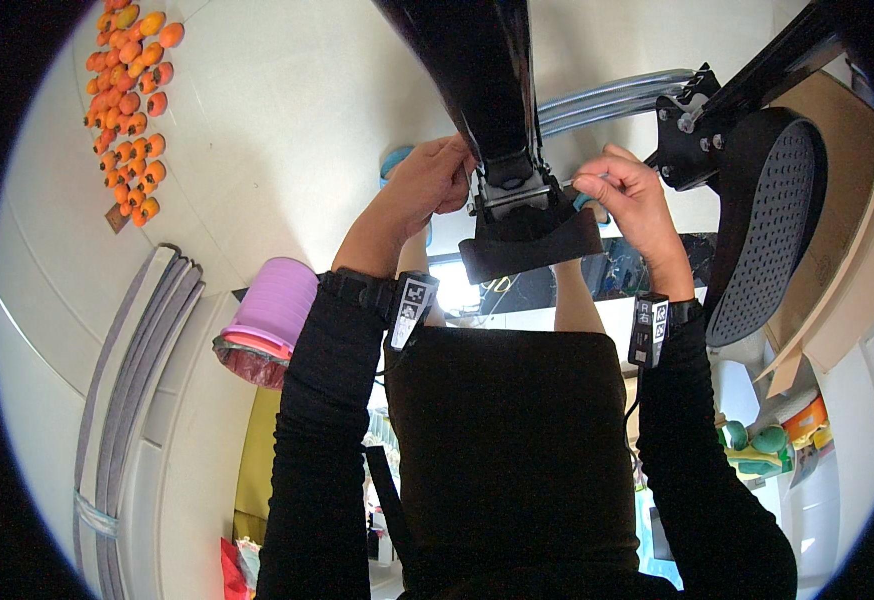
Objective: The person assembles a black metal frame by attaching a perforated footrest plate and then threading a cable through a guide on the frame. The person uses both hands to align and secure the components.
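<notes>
In the middle, a black metal post (477,75) comes down to a hinged bracket (512,195) with a silver crossbar and a dark curved plate (532,248) below. My left hand (422,190) is at the bracket's left side, its fingers bent and pressed together against the post's edge. What those fingertips hold is hidden. At the right end of the bracket, my right hand (632,195) pinches thumb and forefinger together on something too small to name. To the right of that hand is a large black foot pedal (772,225) with a dimpled surface, below a bolted black bracket (687,140).
Silvery tubes (607,100) run behind the post. Orange persimmons (127,85) lie in rows at upper left. A purple bin (272,305) with a liner and a bundle of grey strips (132,400) stand at left. Cardboard (837,240) is beyond the pedal; green toys (757,445) are lower right.
</notes>
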A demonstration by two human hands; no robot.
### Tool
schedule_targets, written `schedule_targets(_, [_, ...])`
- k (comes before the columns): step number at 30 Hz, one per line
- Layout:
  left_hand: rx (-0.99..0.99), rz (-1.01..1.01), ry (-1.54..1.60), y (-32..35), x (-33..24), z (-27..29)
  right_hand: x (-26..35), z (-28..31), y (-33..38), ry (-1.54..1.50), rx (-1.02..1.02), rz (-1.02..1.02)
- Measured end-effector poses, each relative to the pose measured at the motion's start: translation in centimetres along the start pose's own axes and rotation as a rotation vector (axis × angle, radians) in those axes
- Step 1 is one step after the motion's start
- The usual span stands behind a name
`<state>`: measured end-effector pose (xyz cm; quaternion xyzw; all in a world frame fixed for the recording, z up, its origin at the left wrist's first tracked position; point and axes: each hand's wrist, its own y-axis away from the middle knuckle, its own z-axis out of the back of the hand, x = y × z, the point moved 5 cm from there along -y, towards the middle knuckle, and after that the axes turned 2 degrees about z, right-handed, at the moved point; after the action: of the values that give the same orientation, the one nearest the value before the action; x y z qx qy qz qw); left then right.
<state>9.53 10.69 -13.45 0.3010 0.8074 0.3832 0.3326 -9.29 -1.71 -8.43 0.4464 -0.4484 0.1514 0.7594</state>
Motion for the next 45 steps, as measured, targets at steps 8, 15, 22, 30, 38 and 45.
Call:
schedule_targets(8, [-0.009, -0.033, 0.036, 0.1, 0.0, 0.4, -0.1, 0.0, 0.1, -0.012, -0.004, -0.017])
schedule_targets(15, [0.000, -0.031, 0.002, 0.1, 0.1, 0.5, -0.3, 0.0, 0.1, -0.025, 0.000, -0.028])
schedule_targets(22, [-0.013, -0.063, -0.011, 0.4, 0.0, 0.4, -0.2, -0.1, 0.0, -0.047, -0.006, -0.030])
schedule_targets(30, [-0.016, -0.059, -0.008, 0.3, -0.1, 0.4, -0.2, 0.0, 0.0, -0.015, 0.003, -0.030])
schedule_targets(38, [0.000, -0.083, -0.027, 0.4, -0.3, 0.1, -1.0, 0.1, 0.2, -0.063, 0.002, -0.100])
schedule_targets(45, [-0.072, -0.067, -0.196, 1.4, -0.3, 0.1, -1.2, 0.2, 0.0, -0.155, 0.080, -0.326])
